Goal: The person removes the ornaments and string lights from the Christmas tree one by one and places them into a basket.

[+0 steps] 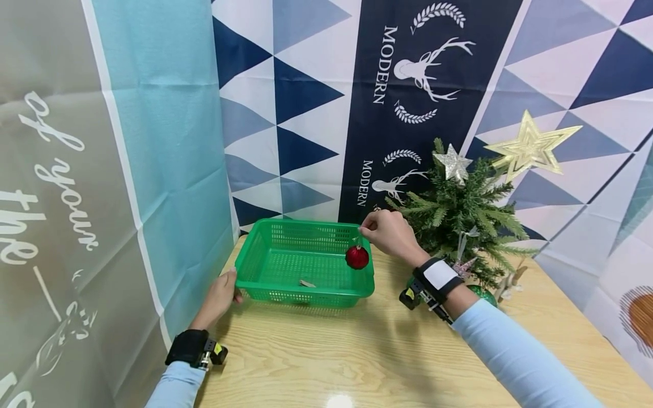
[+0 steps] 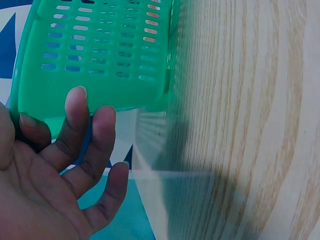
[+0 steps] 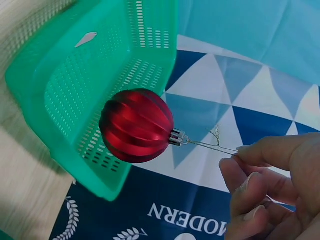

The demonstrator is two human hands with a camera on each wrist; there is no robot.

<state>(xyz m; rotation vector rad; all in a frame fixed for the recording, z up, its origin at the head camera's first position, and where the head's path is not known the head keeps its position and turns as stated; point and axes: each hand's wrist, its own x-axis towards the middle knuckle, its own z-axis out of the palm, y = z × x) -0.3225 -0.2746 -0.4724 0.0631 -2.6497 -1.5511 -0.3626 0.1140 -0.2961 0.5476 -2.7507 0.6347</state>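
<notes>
My right hand pinches the thin gold string of a red ribbed Christmas ball. The ball hangs over the right end of a green plastic basket, and in the right wrist view its silver cap shows between ball and string. At the basket's front left corner, my left hand holds the rim, with its fingers against or near the perforated outer wall. Part of the left thumb is cut off in the left wrist view. On the basket floor lies a small pale piece.
A small Christmas tree stands right of the basket, with a silver star and a gold star. A green glittery ball lies at its foot. Patterned cloth hangs behind the wooden table.
</notes>
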